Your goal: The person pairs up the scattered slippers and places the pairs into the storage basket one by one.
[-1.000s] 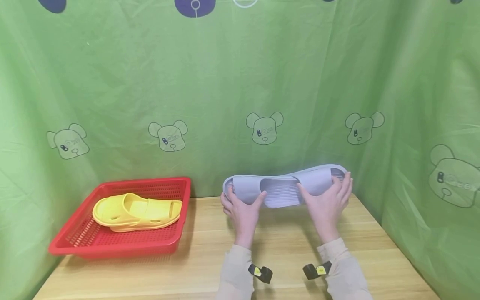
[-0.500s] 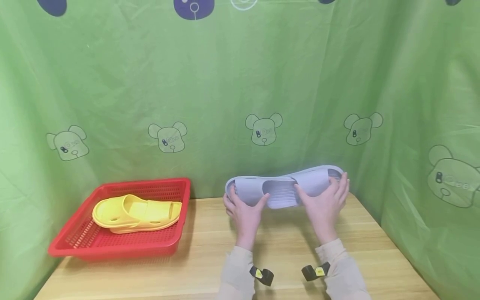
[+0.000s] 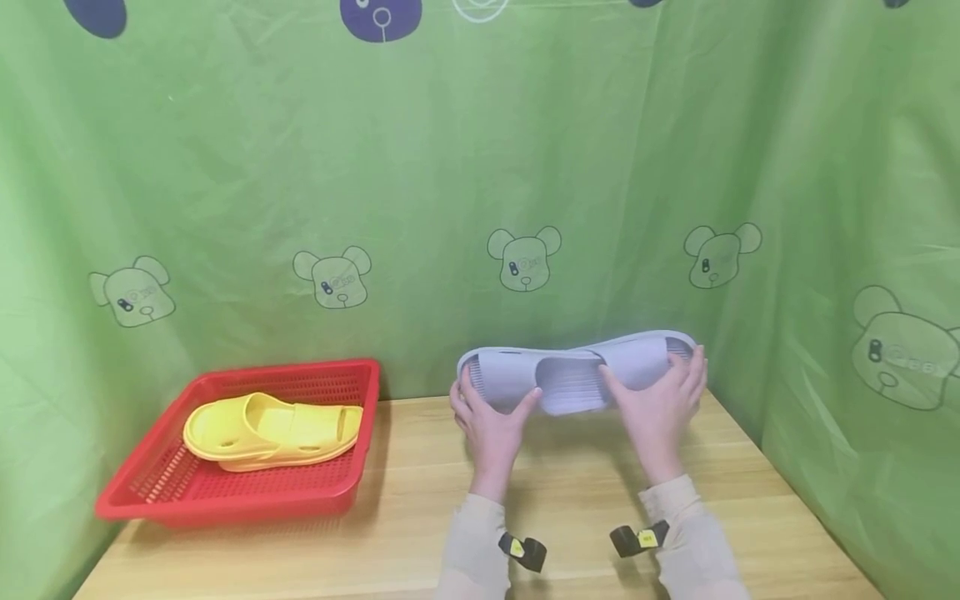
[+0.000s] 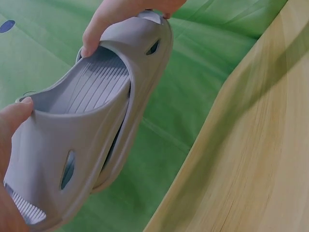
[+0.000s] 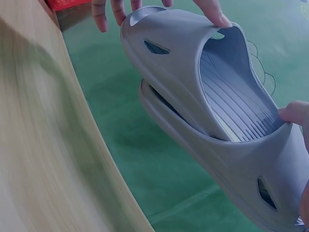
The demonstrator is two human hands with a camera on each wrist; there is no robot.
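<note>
Lilac-grey slippers (image 3: 573, 387): drifted slightly to the right over the last half second, a touch farther from the basket; I have both of them up off the wood, near the table's back edge.
Left hand (image 3: 491, 425): gripping the left-hand toe end, my fingers bent around the tip and the left thumb (image 4: 20, 112) hooked on the rim of the strap.
Right hand (image 3: 656, 408): gripping the other toe end the same way, fingers around the tip, with the right thumb (image 5: 293, 112) on the rim of that strap.
Slipper pair: toes pointing to opposite sides, overlapping in the middle; between my two thumbs a ribbed insole (image 4: 96, 82) runs from one strap into the other.
Red basket (image 3: 262, 504): on the table to my left, well apart from what I hold, its corner showing at the top of the right wrist view.
Yellow slippers (image 3: 277, 429): lying inside the basket, one stacked on the other.
Wooden table (image 3: 420, 533): beneath my forearms, shadows across it.
Pale sleeves (image 3: 471, 546): near each cuff sits a black strap (image 3: 525, 552) with a yellow label.
Green curtain (image 3: 450, 125): hanging behind and at both sides, printed with bear heads (image 3: 525, 265).
</note>
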